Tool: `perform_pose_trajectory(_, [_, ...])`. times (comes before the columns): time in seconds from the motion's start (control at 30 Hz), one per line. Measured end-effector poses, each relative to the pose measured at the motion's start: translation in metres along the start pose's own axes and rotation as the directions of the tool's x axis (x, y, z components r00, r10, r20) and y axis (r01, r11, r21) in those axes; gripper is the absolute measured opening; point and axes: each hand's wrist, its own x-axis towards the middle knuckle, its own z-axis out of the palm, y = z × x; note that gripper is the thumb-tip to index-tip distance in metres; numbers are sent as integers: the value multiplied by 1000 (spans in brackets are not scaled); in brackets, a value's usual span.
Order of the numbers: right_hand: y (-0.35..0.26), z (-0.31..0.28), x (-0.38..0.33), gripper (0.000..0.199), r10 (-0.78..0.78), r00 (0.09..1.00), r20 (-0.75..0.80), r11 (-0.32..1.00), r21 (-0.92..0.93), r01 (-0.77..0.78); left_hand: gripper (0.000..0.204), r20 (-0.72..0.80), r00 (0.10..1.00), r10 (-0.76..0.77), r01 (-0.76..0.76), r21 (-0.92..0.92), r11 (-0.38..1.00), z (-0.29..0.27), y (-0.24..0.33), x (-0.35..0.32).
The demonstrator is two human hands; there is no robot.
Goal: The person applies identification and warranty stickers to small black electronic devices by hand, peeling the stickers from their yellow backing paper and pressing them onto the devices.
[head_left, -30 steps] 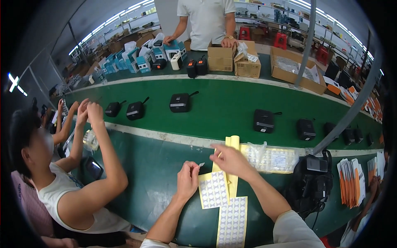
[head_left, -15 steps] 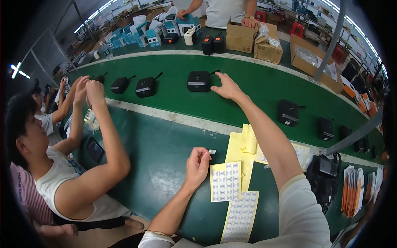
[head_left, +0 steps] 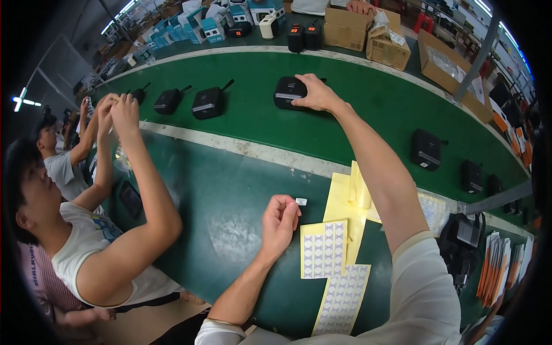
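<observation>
On the green conveyor belt, my right hand (head_left: pixel 316 93) is closed around the right end of a black boxy device (head_left: pixel 286 92), thumb at its near side and fingers on top. The device still rests on the belt. Above the green worktable, my left hand (head_left: pixel 280 223) pinches a small white label (head_left: pixel 301 202) between thumb and forefinger. Just right of that hand lies a sheet of printed labels (head_left: pixel 324 250) on yellow backing, partly over a second label sheet (head_left: pixel 343 300). Yellow backing paper (head_left: pixel 340 198) lies beyond them.
More black devices (head_left: pixel 208 103) stand along the belt, including one at the right (head_left: pixel 426 149). A co-worker (head_left: pixel 121 247) sits at my left with raised hands. Across the belt are cardboard boxes (head_left: pixel 347 29) and blue-white cartons (head_left: pixel 214 30). A metal post (head_left: pixel 478 57) rises at the right.
My right hand has gone from open beside the black device to gripping it. The left hand keeps its pinch on the label. The view has shifted slightly.
</observation>
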Motion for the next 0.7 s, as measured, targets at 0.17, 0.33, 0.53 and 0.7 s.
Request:
perform_pose_trajectory(0.17, [-18,-23,-35,81,86,996,8,993,82,-86,15,-19,1000,-12,12,5,1000,1,29,25])
perform_pose_trajectory(0.33, [-4,-37,-74,75,116,991,64,965,227,-127,20,27,997,76,-73,-111,991,12,34,79])
perform_pose_trajectory(0.53, [-9,-37,-96,66,159,987,31,968,190,-162,19,25,999,-22,25,-136,990,27,15,129])
perform_pose_trajectory(0.7, [2,-42,-100,67,148,988,41,958,241,-154,17,-10,1000,-16,16,52,999,39,4,155])
